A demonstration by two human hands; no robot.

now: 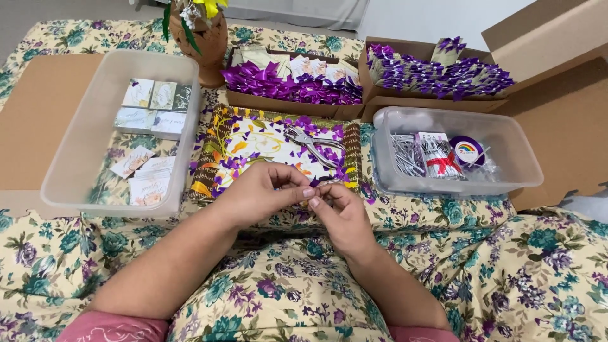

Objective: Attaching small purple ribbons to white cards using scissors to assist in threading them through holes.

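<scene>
Silver wire tie (330, 182) is pinched between the fingertips of left hand (263, 190) and right hand (339, 212), both grasping it. Keep the grip light; punch pliers (313, 144) lie just beyond the knuckles.

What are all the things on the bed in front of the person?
Clear plastic bin: one, see-through, left, holding small pale cards.
Clear plastic tub: one, see-through, right, holding silver wire ties, a purple ribbon roll and a small packet.
Patterned tray: one, yellow and brown, centre, strewn with purple ribbon scraps.
Hole punch pliers: one, silver metal, lying on the tray.
Cardboard boxes: two, brown, at the back, filled with purple bows on tags.
Vase: one, brown, back, with yellow flower and green leaves.
Cardboard sheets: brown, at far left and far right.
Floral cloth: cream with teal and purple flowers, under everything.
Left hand and right hand: fingertips pinched together on something too small to tell.
</scene>
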